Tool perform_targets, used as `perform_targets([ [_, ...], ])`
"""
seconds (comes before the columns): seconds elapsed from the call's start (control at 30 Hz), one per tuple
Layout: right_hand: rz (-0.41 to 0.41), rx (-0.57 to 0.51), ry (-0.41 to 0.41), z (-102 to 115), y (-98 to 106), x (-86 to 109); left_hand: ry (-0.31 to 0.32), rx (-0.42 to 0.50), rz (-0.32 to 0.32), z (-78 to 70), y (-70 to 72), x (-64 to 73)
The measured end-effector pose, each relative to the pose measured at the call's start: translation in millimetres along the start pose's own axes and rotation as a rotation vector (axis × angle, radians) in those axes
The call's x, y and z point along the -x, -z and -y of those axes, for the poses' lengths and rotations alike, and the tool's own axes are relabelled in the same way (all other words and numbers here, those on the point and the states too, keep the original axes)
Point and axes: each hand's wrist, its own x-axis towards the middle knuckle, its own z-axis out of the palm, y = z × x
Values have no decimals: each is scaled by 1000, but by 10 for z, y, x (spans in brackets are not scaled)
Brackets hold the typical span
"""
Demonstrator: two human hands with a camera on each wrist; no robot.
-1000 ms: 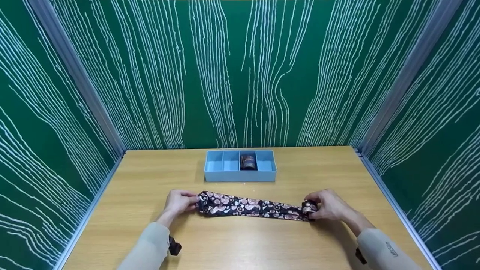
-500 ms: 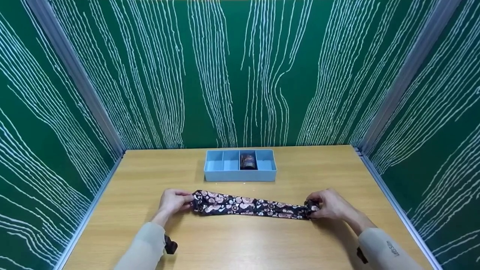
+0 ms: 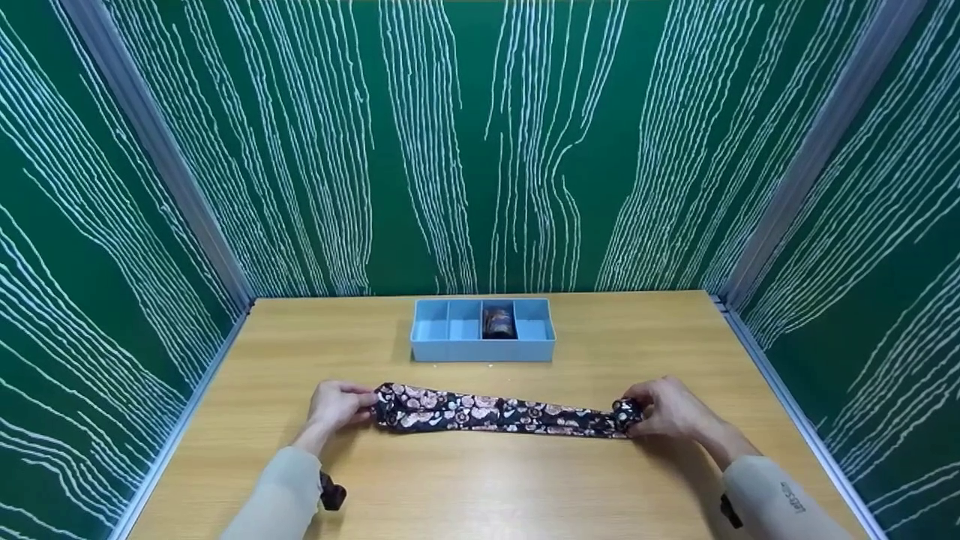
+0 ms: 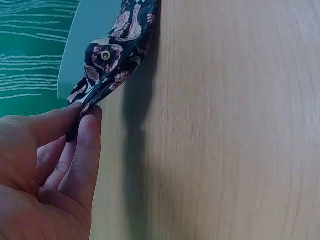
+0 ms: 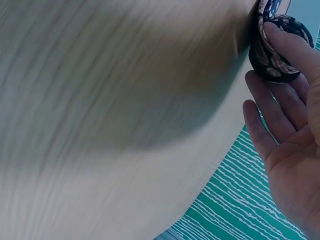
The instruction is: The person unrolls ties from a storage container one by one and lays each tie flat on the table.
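A dark necktie [image 3: 480,412] with pink flowers stretches across the table between my two hands. My left hand [image 3: 335,407] pinches its wide end between thumb and fingers, and the left wrist view shows the cloth [image 4: 112,55] bunching at the fingertips. At the other end, part of the tie is wound into a small roll [image 3: 626,415], which my right hand [image 3: 669,411] holds. In the right wrist view, the thumb lies on the side of the roll [image 5: 280,55], with fingers below it. Behind the tie stands a light blue divided box [image 3: 484,351].
One compartment of the box, third from the left, contains a dark patterned roll [image 3: 498,322]. The wooden table [image 3: 480,487] ends at green walls [image 3: 480,150] with white wavy lines at the back and sides.
My left hand has moved left, drawing the wide end of the necktie with it. The right hand, with the roll, has shifted slightly right. The box stays in place.
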Motion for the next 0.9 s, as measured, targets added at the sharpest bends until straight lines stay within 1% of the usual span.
perform_targets([
  [0.1,-8,1,2,29,-22,-11,6,-14,0,-9,-5,-2],
  [0.27,6,-7,14,61,-32,-26,2,-35,0,-7,-4,-13],
  [0.33,6,0,-2,45,-22,-12,-1,-30,2,-2,10,-18],
  [0.43,-2,27,9,-3,2,25,3,-21,-3,6,45,-15],
  [0.6,-24,91,60,-102,59,97,-4,16,-24,34,113,-23],
  [0.67,-29,112,67,-137,78,120,-9,40,-16,37,136,-24],
  [0.73,-26,120,57,-167,92,142,-9,45,-12,42,159,-25],
  [0.9,-8,112,10,-195,99,189,-1,10,-27,49,220,-6],
])
